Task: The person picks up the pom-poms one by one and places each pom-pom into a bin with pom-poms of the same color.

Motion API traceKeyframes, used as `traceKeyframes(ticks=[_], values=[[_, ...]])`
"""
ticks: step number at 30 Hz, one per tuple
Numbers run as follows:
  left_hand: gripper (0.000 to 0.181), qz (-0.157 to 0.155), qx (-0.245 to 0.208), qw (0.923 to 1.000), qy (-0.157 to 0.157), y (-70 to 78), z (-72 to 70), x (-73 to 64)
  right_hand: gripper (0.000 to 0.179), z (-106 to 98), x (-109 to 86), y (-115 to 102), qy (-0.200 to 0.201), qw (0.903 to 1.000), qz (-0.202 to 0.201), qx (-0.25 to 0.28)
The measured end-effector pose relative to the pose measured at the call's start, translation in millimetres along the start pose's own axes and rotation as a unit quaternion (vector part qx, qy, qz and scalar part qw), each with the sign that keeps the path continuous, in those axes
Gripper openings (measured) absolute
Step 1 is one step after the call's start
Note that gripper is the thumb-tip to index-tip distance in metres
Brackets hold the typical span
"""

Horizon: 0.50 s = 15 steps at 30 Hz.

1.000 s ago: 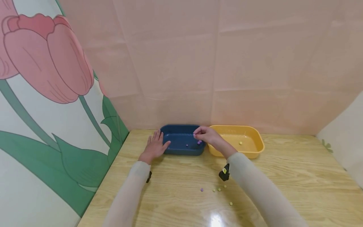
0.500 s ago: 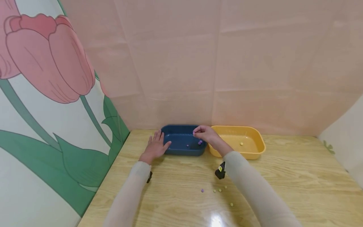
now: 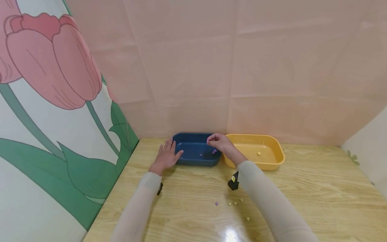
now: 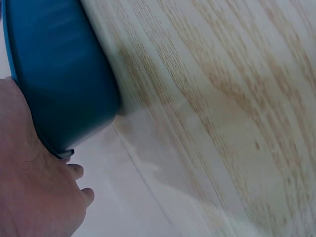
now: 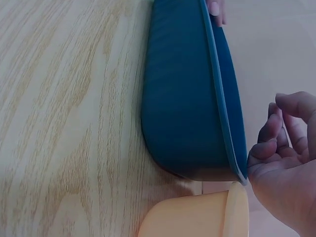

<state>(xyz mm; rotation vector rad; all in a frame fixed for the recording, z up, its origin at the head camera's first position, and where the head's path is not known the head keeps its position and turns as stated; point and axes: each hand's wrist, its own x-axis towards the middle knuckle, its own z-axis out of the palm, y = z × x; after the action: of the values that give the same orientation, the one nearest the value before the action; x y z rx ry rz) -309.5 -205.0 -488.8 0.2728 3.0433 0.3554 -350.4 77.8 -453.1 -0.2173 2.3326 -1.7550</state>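
My left hand (image 3: 165,157) rests on the left rim of a blue tray (image 3: 196,162), its fingers spread and fairly straight. In the left wrist view part of that hand (image 4: 34,182) lies along the tray's edge. Over the tray's right end, my right hand (image 3: 222,144) pinches a small purple ball (image 3: 207,142) between thumb and fingertips. From the right wrist the ball does not show, only the curled fingers (image 5: 269,131) beside the rim. Several purple balls (image 3: 214,152) lie on the tray floor beneath.
A yellow tray (image 3: 266,165) stands right of the blue one, with a pale yellow ball (image 3: 258,153) inside. Nearer on the wooden table (image 3: 317,188) lie another purple ball (image 3: 216,203) and several yellow balls (image 3: 235,203). A pink sheet (image 3: 187,67) hangs close behind the trays.
My right wrist has shifted slightly left while the hand stays over the blue tray, still pinching the purple ball. The left hand keeps its place. The head view has moved a little.
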Motion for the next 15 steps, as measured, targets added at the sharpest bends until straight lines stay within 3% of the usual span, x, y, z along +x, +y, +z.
traceKeyframes(ticks=[5,12,15], values=[[0.082,0.003,0.003,1.0,0.004,-0.6,0.8,0.7,0.02,0.6,2.6,1.8,0.001,1.0,0.007,-0.001],[0.082,0.004,-0.002,1.0,0.008,-1.4,0.5,0.9,0.049,-1.2,7.1,-0.1,0.017,0.9994,0.014,-0.025],[0.082,0.003,-0.005,1.0,0.004,-2.0,0.1,0.9,0.053,-2.1,6.9,-2.4,0.018,0.9994,0.016,-0.025]])
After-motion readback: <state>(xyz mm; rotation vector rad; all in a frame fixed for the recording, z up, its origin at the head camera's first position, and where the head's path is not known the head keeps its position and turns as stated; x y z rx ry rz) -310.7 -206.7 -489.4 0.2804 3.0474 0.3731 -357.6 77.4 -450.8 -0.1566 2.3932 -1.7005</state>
